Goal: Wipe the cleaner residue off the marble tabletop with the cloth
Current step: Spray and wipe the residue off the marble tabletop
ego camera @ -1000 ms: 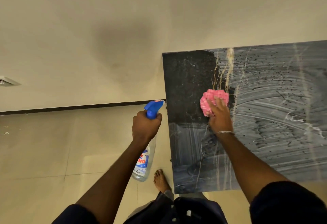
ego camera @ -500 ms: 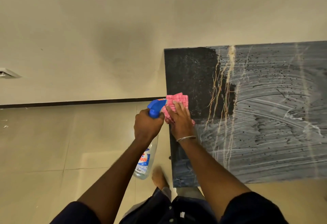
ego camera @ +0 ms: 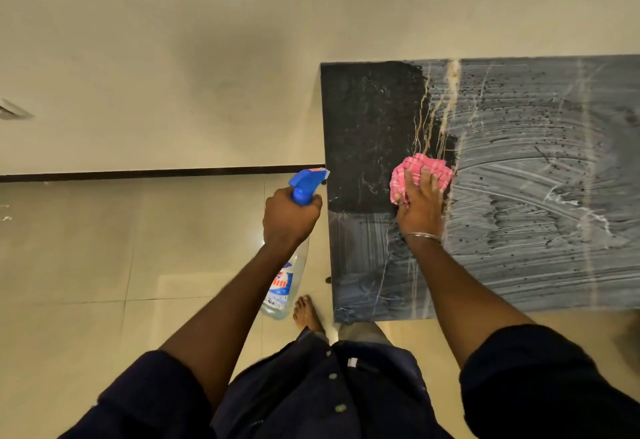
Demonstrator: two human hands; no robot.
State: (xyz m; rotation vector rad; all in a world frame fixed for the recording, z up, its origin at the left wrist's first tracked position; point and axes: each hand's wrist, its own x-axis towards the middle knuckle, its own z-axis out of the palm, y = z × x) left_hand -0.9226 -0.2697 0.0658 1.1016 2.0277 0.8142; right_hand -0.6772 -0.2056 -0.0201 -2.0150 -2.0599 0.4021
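Note:
The dark marble tabletop [ego camera: 367, 127] fills the right half of the view. Its far left part is wiped black; the rest is covered in whitish streaked cleaner residue [ego camera: 536, 196]. My right hand [ego camera: 420, 210] presses a bunched pink cloth [ego camera: 410, 170] flat on the marble at the border between the clean patch and the streaks. My left hand [ego camera: 289, 215] grips the neck of a clear spray bottle [ego camera: 282, 286] with a blue trigger head, held off the table's left edge above the floor.
Beige floor tiles [ego camera: 104, 265] lie to the left, meeting a cream wall with a dark skirting line [ego camera: 156, 172]. My bare foot [ego camera: 306, 314] stands by the table's near left corner. The table's near edge runs just in front of my body.
My right hand slid the cloth from the table's left edge back to the right, to the border of the streaked area. The black wiped patch is wider. The bottle hand barely moved.

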